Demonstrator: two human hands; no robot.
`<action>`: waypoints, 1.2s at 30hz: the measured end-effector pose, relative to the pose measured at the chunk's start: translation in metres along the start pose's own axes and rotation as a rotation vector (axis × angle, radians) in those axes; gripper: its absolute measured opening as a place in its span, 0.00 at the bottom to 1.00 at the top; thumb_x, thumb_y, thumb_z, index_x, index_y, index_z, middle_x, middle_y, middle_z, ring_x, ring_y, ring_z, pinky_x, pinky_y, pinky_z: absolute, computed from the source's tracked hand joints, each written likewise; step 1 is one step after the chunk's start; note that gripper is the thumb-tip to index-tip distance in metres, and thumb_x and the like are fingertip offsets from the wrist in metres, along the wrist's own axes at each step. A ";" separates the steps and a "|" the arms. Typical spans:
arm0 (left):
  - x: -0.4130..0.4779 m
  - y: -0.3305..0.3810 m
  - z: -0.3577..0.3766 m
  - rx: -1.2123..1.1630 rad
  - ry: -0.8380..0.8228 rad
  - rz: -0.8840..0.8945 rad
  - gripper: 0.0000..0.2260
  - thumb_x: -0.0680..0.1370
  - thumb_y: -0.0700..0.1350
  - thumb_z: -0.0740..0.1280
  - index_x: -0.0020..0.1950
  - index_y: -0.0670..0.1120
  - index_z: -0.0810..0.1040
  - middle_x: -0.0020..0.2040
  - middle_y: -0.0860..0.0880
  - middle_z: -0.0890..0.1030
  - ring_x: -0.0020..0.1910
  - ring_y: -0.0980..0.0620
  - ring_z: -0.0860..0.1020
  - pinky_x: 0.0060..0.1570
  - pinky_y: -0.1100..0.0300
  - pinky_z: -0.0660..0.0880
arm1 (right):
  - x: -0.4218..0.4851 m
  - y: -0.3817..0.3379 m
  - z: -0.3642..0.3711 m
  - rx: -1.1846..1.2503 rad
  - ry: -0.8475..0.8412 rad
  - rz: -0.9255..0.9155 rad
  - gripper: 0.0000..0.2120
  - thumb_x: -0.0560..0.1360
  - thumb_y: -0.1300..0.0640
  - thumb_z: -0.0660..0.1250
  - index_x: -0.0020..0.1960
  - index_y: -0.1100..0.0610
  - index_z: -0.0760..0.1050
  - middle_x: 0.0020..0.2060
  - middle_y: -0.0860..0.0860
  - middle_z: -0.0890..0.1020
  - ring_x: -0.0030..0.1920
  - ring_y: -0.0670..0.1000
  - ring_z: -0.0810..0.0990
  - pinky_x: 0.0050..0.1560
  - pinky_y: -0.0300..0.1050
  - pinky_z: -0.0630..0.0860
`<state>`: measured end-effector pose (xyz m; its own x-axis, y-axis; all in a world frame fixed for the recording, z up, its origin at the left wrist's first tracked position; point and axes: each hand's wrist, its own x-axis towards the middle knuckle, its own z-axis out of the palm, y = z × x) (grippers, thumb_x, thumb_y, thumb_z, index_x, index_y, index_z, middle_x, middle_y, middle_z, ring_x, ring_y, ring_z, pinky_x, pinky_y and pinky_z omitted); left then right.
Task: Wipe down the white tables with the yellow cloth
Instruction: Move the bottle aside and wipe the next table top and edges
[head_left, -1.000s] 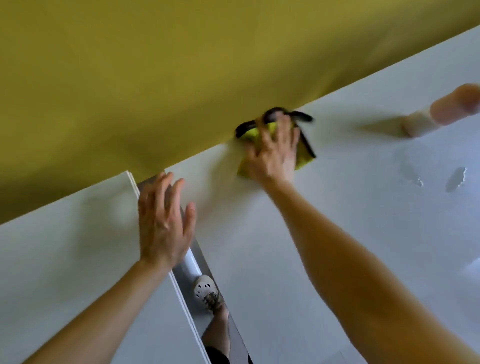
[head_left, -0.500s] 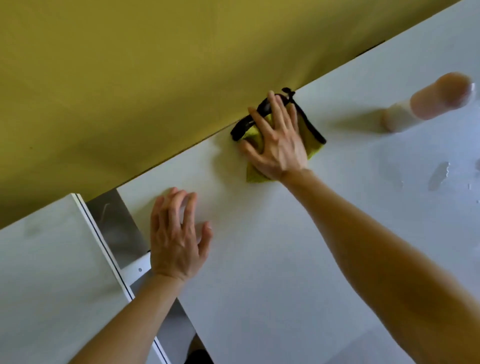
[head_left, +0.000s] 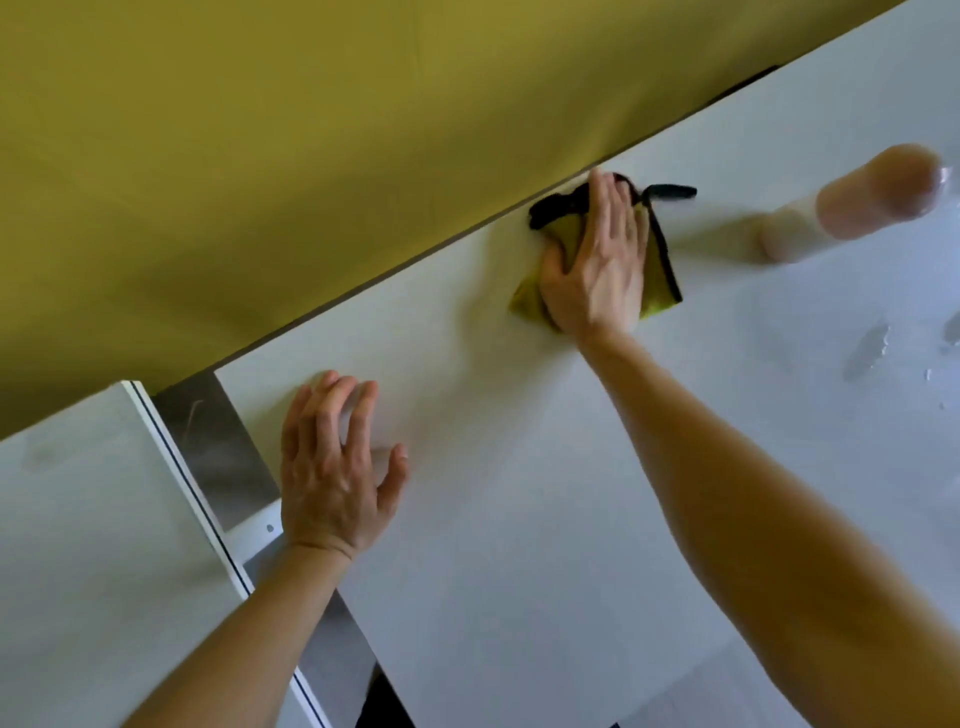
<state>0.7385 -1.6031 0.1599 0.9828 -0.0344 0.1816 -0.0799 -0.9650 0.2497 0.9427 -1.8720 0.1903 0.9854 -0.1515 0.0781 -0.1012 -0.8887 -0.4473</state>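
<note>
A yellow cloth with a black border lies bunched on the large white table, close to its far edge by the yellow wall. My right hand presses flat on the cloth with straight fingers, covering most of it. My left hand rests on the same table near its left edge, fingers spread and relaxed, holding nothing. A second white table stands to the left across a narrow gap.
A blurred bottle with a peach upper part stands on the table to the right of the cloth. Water drops lie on the surface at the right. The yellow wall runs along the far edge. Grey floor shows in the gap.
My right hand has slid the cloth to the right along the far edge. My left hand moved from the gap onto the right table. The view has shifted right.
</note>
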 end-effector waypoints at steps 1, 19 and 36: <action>0.000 0.000 0.000 -0.001 0.009 0.005 0.30 0.83 0.58 0.61 0.77 0.38 0.77 0.74 0.35 0.76 0.78 0.35 0.72 0.75 0.34 0.70 | -0.026 -0.016 0.009 0.012 -0.026 -0.093 0.38 0.80 0.46 0.66 0.85 0.61 0.63 0.83 0.58 0.68 0.85 0.60 0.63 0.86 0.62 0.54; 0.003 0.000 -0.004 -0.019 0.110 0.107 0.21 0.84 0.51 0.67 0.75 0.44 0.80 0.71 0.34 0.76 0.76 0.32 0.72 0.77 0.35 0.68 | -0.223 -0.019 -0.010 0.102 -0.293 -0.555 0.31 0.86 0.51 0.67 0.85 0.57 0.65 0.85 0.57 0.65 0.87 0.59 0.58 0.85 0.65 0.56; 0.003 0.014 -0.020 0.137 -0.056 0.031 0.22 0.88 0.58 0.57 0.79 0.51 0.75 0.76 0.40 0.72 0.81 0.38 0.66 0.79 0.40 0.64 | -0.278 0.060 -0.058 0.054 -0.354 -0.683 0.35 0.81 0.59 0.68 0.87 0.52 0.63 0.85 0.57 0.65 0.87 0.58 0.59 0.86 0.64 0.56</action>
<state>0.7370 -1.6113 0.1832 0.9883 -0.0750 0.1329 -0.0901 -0.9897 0.1116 0.6546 -1.9086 0.1930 0.8127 0.5789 0.0668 0.5433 -0.7112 -0.4461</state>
